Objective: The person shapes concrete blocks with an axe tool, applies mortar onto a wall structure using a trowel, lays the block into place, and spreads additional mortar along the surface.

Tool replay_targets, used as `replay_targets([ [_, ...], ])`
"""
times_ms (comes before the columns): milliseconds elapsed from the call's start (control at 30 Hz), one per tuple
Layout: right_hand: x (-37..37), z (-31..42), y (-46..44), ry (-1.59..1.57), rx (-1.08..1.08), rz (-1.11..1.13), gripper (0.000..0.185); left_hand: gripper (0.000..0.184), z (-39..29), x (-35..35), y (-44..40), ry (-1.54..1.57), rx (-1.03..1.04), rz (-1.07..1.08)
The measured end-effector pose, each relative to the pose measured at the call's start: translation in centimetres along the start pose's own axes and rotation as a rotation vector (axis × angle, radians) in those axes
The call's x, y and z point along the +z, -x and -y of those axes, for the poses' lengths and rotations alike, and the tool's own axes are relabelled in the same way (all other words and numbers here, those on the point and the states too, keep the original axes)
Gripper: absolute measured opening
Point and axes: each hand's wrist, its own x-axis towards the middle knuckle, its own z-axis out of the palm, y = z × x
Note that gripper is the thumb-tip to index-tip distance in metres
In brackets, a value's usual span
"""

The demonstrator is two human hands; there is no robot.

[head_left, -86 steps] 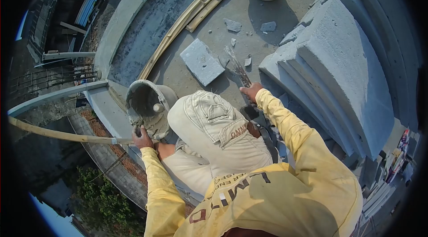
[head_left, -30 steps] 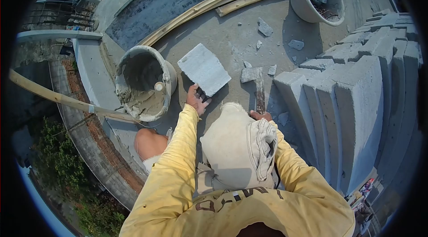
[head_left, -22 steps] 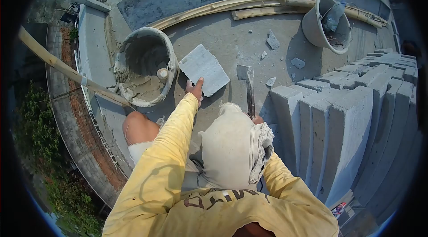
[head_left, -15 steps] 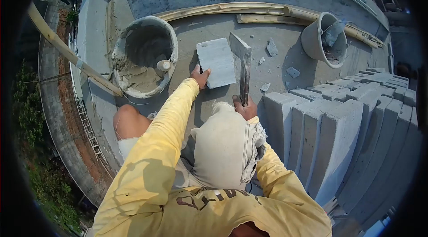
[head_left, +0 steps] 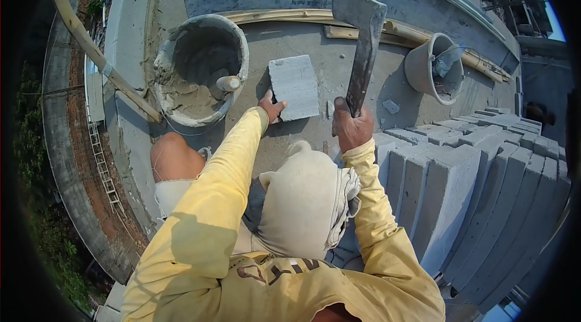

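Note:
A pale grey block piece (head_left: pixel 294 87) lies on the concrete floor in front of me. My left hand (head_left: pixel 272 107) grips its near left edge, with the thumb on the top face. My right hand (head_left: pixel 354 126) is closed round the dark handle of a hatchet-like tool (head_left: pixel 361 31). The tool is raised to the right of the block, its broad flat blade at the top and apart from the block. Left of the block stands a bucket (head_left: pixel 242 49) of wet mortar (head_left: pixel 190 101), with a round light handle sticking out of it.
Many grey blocks (head_left: pixel 451 177) stand stacked at the right. A second bucket (head_left: pixel 417 71) with debris is at the back right. Bamboo poles (head_left: pixel 278 16) run along the back. A bamboo pole (head_left: pixel 91 49) and a ledge (head_left: pixel 124 37) border the left. Block chips (head_left: pixel 391 106) lie on the floor.
My left hand has gone from the mortar bucket to the block, which has turned straighter. My right hand has lifted the tool from low near the floor to upright.

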Motion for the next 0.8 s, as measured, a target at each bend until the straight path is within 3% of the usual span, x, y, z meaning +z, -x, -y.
replay_targets([
  [133,-2.2,13.3,-1.7,-0.518,-0.791,-0.002,0.037,0.083,1.2,0.4,-1.3,0.093,0.019,-0.037],
  [167,-2.4,14.6,-2.3,-0.592,-0.957,0.034,0.037,0.083,0.8,0.4,-1.0,0.095,0.016,-0.023],
  [200,-1.5,13.9,-2.6,-0.633,-1.016,-0.092,0.04,0.083,0.1,0.3,-0.3,0.095,0.012,-0.007],
  [233,-0.2,10.5,-3.0,-0.59,-1.015,-0.125,0.04,0.083,-0.4,0.2,0.2,0.096,0.013,0.01],
  [267,0.6,3.5,-3.1,-0.373,-0.83,-0.061,0.042,0.084,-0.4,0.3,0.2,0.066,-0.011,-0.005],
  [300,0.9,-9.0,-2.1,0.343,-0.62,-0.208,0.036,0.084,-0.4,0.5,-0.2,0.035,-0.024,-0.022],
  [333,2.6,-13.7,0.2,0.4,-0.176,-0.038,0.04,0.085,-0.3,0.6,-0.2,0.0,-0.043,-0.037],
  [367,2.4,-16.0,-0.6,0.663,0.576,0.356,0.049,0.085,-0.2,0.8,0.2,-0.081,-0.001,-0.033],
  [400,2.4,-15.7,-0.2,0.616,0.507,0.317,0.05,0.086,-0.1,0.4,0.5,-0.172,0.043,-0.031],
  [500,2.3,-15.3,0.1,0.529,0.331,0.262,0.051,0.085,-1.2,0.3,0.7,-0.014,-0.056,-0.007],
  [567,2.0,-10.4,0.9,0.58,0.222,0.174,0.048,0.08,1.0,1.0,-1.9,-0.095,0.015,-0.145],
  [700,0.2,-1.5,0.2,0.117,0.008,-0.005,0.027,0.079,1.8,0.6,-1.8,-0.124,0.029,-0.112],
  [800,-0.4,8.6,-0.8,-0.346,-0.492,-0.072,0.036,0.077,-0.4,0.8,0.1,0.056,-0.031,-0.074],
])
